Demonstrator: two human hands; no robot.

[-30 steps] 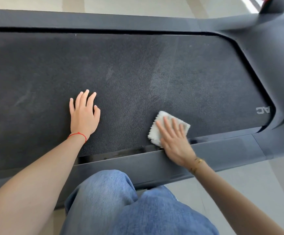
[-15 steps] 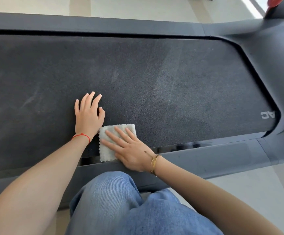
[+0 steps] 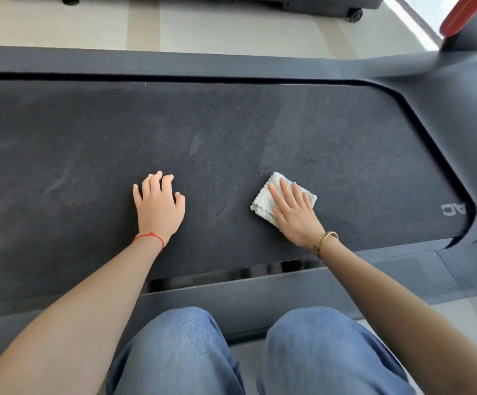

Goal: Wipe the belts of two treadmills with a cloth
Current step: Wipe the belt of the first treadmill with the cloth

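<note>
The cloth [image 3: 265, 202] is pinned flat on the belt [image 3: 331, 155] under the right hand [image 3: 295, 216], whose grip is fully splayed, clasping nothing. The left hand [image 3: 157, 208] is braced, open and empty. Even pressure should be kept, with overlapping strokes carried toward the dusty streaks beyond the left hand.

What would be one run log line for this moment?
right hand flat on cloth, pressing it on belt | left hand bare, resting on belt | wiping under way
</note>
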